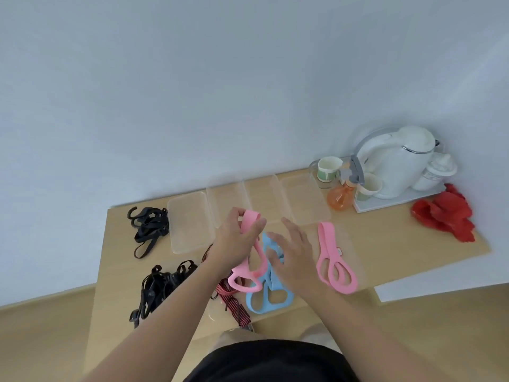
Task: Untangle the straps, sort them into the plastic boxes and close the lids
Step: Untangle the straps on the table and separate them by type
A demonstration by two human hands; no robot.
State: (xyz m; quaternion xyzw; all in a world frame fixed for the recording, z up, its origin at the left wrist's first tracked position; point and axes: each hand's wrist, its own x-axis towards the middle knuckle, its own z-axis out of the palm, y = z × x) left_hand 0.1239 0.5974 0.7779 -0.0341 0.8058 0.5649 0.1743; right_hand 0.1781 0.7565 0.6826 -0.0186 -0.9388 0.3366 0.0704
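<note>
Head view — pink strap looped within left-hand fingers.

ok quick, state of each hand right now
Left hand: grip closed on the pink strap.
Right hand: open, fingers spread over the blue strap, holding nothing.

Pink strap is hanging from the left hand, trailing over a blue strap. Second pink strap is lying flat to the right. Clear plastic boxes are sitting in a row behind.

The right hand hides part of the blue strap; the left forearm crosses the striped strap.
</note>
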